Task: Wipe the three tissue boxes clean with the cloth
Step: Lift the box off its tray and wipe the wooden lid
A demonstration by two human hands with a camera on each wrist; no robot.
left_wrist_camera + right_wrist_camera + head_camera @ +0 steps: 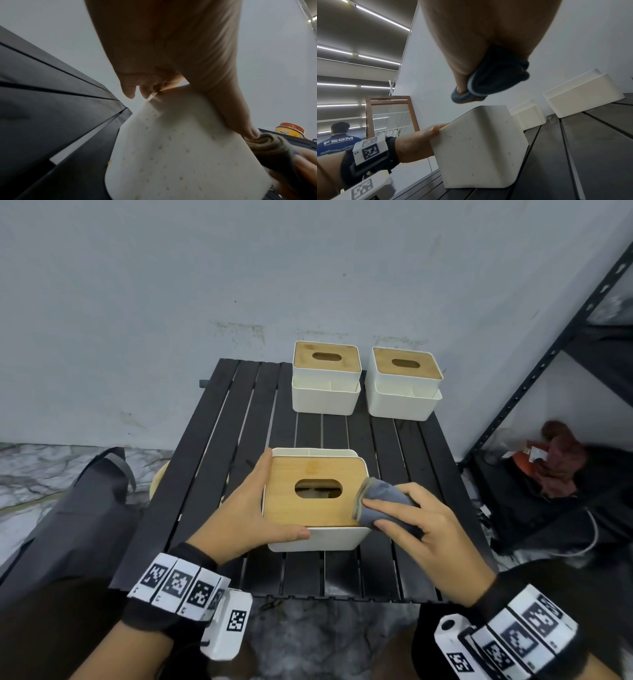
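Steadying the nearest tissue box [317, 537] at the centre of the head view, our left hand [239, 513] wraps its left side, fingers straight along the far left edge and thumb lying along the front rim, so it grips the box. Our right hand [423, 529] holds the folded grey cloth [378, 503] pinched under thumb and fingers, pressed on the right end of the box's wooden lid [313, 470]; how much of the cloth lies beneath the palm is hidden. Through the lid's oval slot we see something pale, too dim to name.

Two more tissue boxes stand side by side at the far edge of the black slatted table [236, 419], the left one [325, 378] and the right one [404, 383], apart from each other and well apart from the near box.

From the left wrist view, the box's white side shows small specks, and most of the hand is a blurred mass filling the upper frame. From the right wrist view, the cloth [491, 79] bulges out of our fist just above the box's corner [481, 147].

At the right edge of the head view a black metal shelf [555, 350] is cut off; the reddish bundle [561, 463] under it is too blurred to identify. A dark bag [68, 518] lies at the lower left
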